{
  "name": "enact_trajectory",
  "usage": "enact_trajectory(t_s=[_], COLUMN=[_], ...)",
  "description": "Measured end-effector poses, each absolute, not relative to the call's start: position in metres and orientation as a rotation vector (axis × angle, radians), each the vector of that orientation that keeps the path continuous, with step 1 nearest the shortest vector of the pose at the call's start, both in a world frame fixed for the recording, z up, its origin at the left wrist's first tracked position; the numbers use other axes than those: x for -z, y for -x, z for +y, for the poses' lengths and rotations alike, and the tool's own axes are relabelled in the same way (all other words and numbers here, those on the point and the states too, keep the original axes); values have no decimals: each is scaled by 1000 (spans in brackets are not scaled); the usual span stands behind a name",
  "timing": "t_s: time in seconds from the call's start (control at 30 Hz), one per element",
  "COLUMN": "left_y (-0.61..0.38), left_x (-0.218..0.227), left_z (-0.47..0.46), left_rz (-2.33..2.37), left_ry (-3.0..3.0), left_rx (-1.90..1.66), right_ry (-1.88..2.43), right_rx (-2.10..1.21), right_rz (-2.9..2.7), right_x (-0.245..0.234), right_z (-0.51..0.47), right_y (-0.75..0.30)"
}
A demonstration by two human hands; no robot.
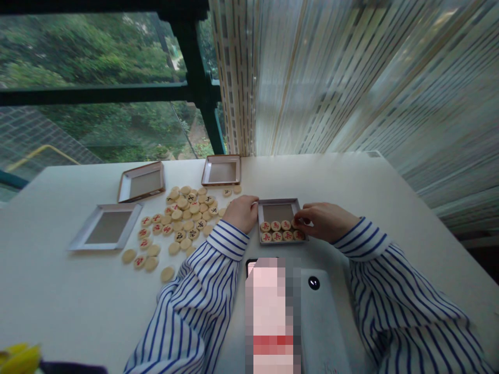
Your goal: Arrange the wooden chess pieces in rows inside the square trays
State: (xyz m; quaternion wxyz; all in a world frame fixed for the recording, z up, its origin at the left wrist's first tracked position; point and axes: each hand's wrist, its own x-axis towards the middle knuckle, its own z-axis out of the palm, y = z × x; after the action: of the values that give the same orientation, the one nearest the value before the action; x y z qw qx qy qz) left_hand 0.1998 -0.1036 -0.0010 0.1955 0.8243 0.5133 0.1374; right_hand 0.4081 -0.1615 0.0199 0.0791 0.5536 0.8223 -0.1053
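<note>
A small grey box (pixel 279 203) lies on the white table (pixel 351 187) in front of me, holding two rows of round wooden game pieces with red marks (pixel 276 226). My left hand (pixel 242 212) rests curled against the box's left wall. My right hand (pixel 324 220) is at the box's right side, its fingers pinched on a piece at the end of the upper row. A heap of the same round pieces (pixel 183 217), some red-marked, some black-marked, some blank side up, is spread to the left of my left hand.
Three more shallow boxes or lids lie on the table: one at the far middle (pixel 221 171), one at the far left (pixel 141 182), one white-rimmed at the left (pixel 107 227). A window and striped curtain stand behind. A grey device (pixel 317 311) lies near me.
</note>
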Motion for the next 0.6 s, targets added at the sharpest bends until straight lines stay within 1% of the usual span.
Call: enact_trajectory(t_s=[0.6], left_y=[-199], left_x=[1], left_z=[-103], left_rz=[1455], left_ry=[-2293], left_rx=[-397], right_ry=[-1636], right_rx=[335], right_rz=[2422], right_x=[-23], right_z=[-162], right_y=[-407])
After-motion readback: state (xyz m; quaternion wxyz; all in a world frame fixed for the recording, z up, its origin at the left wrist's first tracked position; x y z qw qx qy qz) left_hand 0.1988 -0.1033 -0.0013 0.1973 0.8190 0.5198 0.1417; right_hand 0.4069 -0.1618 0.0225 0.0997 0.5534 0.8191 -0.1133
